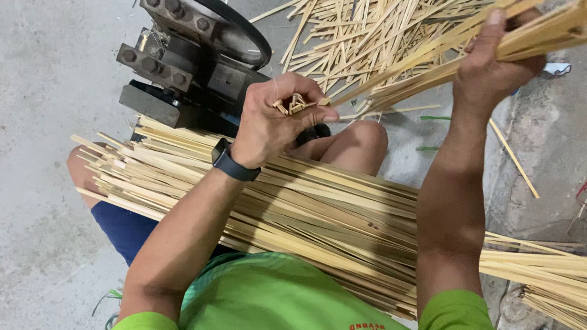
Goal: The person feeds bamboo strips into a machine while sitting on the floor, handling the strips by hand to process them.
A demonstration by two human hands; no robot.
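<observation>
Bamboo strips point(481, 32) sit clamped in our right hand point(492, 67). Our left hand point(278, 120) pinches their near ends. More split bamboo point(298, 215) lies across our lap beside a black machine point(189, 53).

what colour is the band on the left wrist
Black, or very dark navy: the watch band sits just below the left hand, seen from the head view.

Both forearms reach forward from the torso, elbows bent. The left hand point(278, 120), a dark band on its wrist, is curled palm-down with its fingertips pinched together. The right hand point(495, 59) is raised higher and further out, its fingers closed in a fist, wrist nearly straight, forearm steep. The two hands are apart.
</observation>
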